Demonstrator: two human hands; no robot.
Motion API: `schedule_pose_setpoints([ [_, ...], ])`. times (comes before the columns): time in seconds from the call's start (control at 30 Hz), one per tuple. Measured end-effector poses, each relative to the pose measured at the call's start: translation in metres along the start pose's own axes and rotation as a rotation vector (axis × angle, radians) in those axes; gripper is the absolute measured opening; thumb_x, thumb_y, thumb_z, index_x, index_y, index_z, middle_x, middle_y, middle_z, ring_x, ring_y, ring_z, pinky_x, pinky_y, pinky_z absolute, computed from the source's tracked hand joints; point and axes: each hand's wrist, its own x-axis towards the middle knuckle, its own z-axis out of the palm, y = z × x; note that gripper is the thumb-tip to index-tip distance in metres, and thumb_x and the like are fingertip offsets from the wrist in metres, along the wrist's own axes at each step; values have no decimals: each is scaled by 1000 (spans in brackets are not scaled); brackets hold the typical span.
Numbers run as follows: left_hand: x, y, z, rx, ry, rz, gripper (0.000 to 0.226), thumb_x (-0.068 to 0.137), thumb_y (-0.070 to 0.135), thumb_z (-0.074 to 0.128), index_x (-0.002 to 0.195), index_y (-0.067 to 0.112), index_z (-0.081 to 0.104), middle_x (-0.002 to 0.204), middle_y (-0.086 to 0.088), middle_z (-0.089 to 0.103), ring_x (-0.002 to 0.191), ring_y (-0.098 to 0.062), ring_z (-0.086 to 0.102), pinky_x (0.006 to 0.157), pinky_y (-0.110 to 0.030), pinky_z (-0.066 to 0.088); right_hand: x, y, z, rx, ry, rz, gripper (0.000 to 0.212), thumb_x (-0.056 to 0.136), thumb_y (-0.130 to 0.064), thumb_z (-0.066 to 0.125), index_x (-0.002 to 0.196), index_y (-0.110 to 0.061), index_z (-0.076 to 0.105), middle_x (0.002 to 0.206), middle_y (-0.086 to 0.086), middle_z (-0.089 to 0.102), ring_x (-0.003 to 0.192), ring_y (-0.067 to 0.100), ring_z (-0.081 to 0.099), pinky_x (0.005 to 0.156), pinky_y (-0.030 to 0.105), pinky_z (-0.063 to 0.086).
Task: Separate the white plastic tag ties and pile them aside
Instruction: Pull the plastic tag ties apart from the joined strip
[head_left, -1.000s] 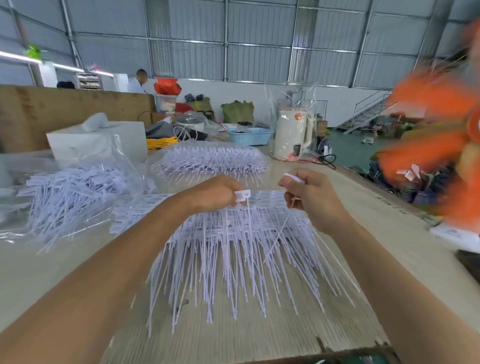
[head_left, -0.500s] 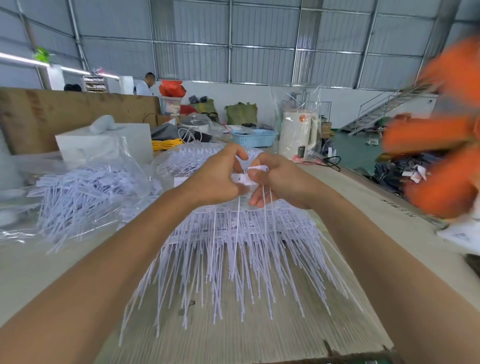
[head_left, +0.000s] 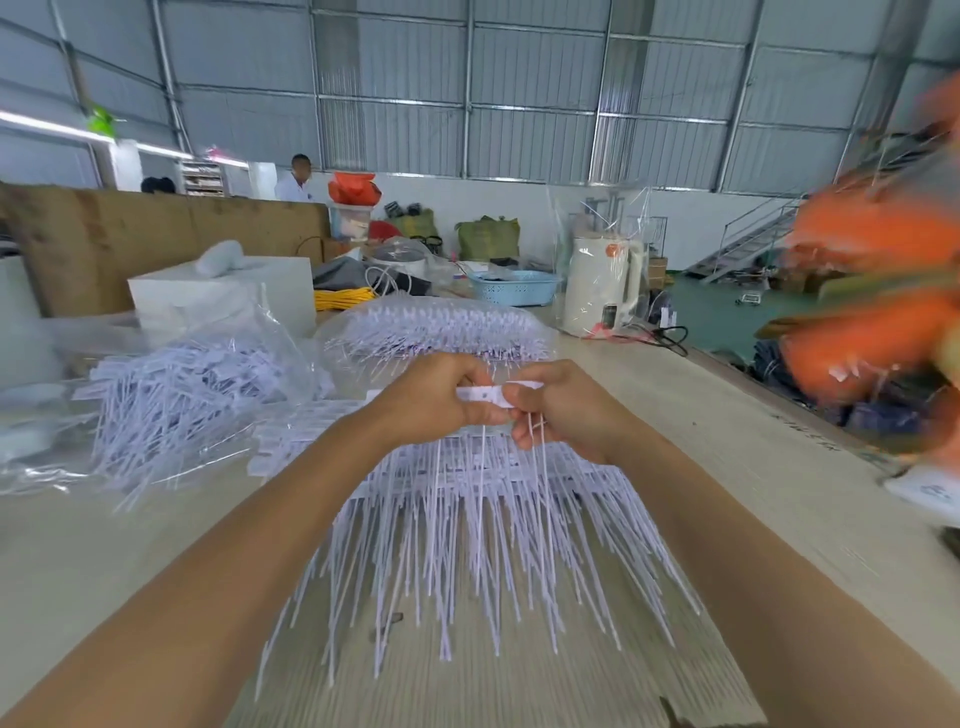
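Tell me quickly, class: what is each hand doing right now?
Left hand: closed, pinching the strip of white tag ties.
Right hand: closed, pinching the same strip from the other side.

White plastic tag ties with a faint lilac tint, pale beige bench, light blue perforated basket near the far edge, cream kettle, yellow cable coil, blurred orange bundles off the right edge
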Motion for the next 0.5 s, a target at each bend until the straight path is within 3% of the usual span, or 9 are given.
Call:
schedule_pose_setpoints([
  [0.13, 3, -8, 0, 52, -21, -17, 24, 84, 35, 68, 79, 12, 66, 77, -5, 66, 75, -22, 61, 71, -34, 46, 1, 3, -1, -31, -24, -15, 23, 96, -7, 49, 74, -3, 56, 64, 11, 53, 46, 10, 58, 49, 24, 53],
  [0.23, 7, -9, 0, 32, -18, -12, 27, 86, 31, 66, 79, 5, 67, 78, -12, 69, 77, -26, 63, 74, -36, 49, 4, 0, -5, -113, -113, -22, 20, 98, -8, 47, 82, -1, 57, 66, 11, 54, 49, 9, 60, 51, 22, 53],
  [0.33, 8, -10, 4, 30, -8, 8, 26, 84, 30, 69, 73, 7, 65, 71, -7, 65, 69, -22, 58, 65, -30, 44, 7, 2, -6, -164, -149, -15, 22, 98, -8, 45, 80, -3, 57, 67, 13, 55, 54, 15, 60, 54, 22, 54],
  [0.5, 11, -14, 7, 43, 33, -15, 34, 81, 41, 68, 74, 7, 66, 71, -8, 65, 63, -18, 53, 61, -28, 39, 15, 11, -7, -227, -63, -38, 25, 98, -11, 45, 76, -11, 58, 61, 11, 58, 52, 20, 60, 54, 22, 51],
])
